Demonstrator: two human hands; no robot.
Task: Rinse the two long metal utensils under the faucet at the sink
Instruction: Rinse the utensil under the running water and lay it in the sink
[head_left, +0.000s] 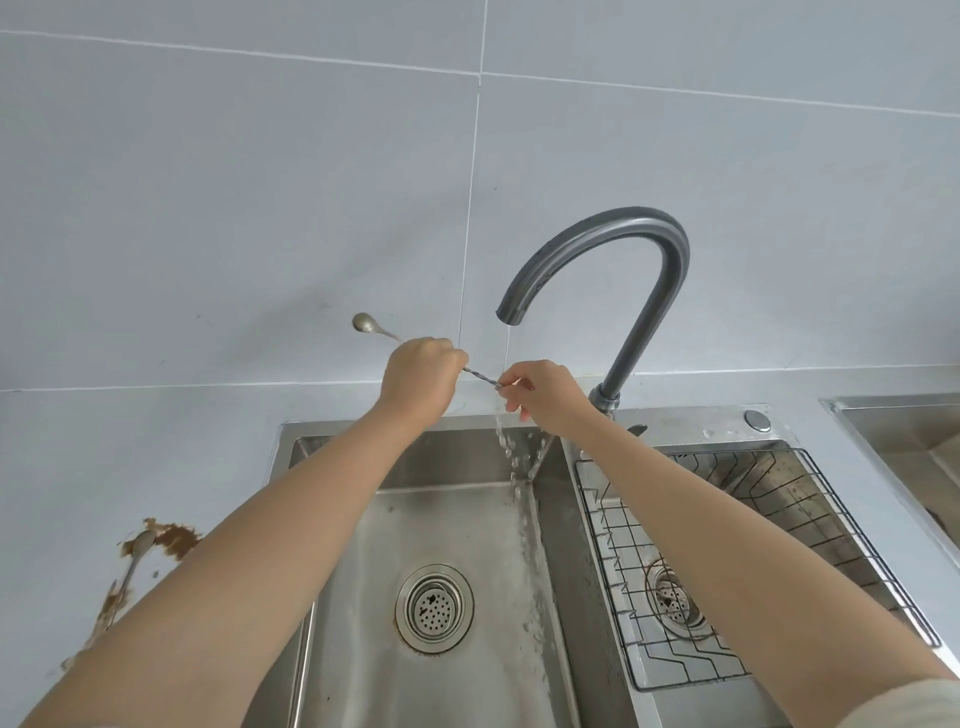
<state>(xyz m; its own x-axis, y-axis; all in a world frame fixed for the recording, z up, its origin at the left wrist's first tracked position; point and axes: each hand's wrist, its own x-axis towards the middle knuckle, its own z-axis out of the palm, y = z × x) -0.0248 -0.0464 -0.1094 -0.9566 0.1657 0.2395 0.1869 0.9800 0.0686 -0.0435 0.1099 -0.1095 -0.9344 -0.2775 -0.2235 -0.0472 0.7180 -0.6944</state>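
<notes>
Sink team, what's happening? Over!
Left hand grips the spoon mid-handle; right hand pinches its far end in the faucet stream. Second spoon lies on the counter in a brown spill. Nothing blocking.

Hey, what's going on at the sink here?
A person is rinsing a long metal spoon under the running faucet. The left hand grips its handle, bowl pointing left, while the right hand pinches the other end in the water stream, which falls into the left basin. A second spoon lies on the counter in a brown spill, not yet rinsed.
</notes>
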